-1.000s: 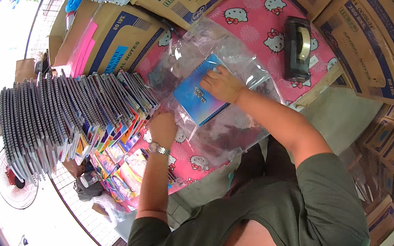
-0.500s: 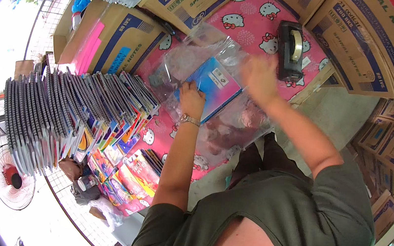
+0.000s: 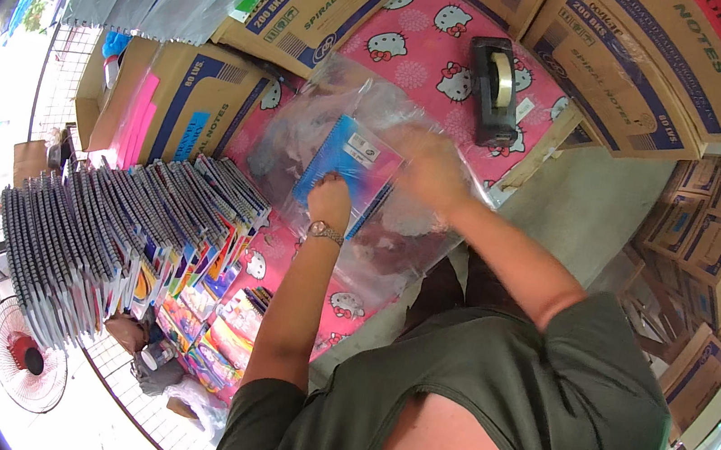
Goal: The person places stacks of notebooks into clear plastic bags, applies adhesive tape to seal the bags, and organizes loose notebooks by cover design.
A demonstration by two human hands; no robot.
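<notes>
Standing left of the blue-and-pink notebook (image 3: 363,177), the spiral-bound row (image 3: 131,236) could topple if the left hand (image 3: 330,202) swings into it. That hand's grip curls on the notebook, pinching or not I cannot tell; the right hand (image 3: 434,171), blurred just right of the notebook, grip indistinct, could snag the clear plastic (image 3: 377,101) around it. Beyond, rightward of the notebook, pink surface (image 3: 410,72) leaves modest room before the tape dispenser (image 3: 493,122) and surface edge.
</notes>
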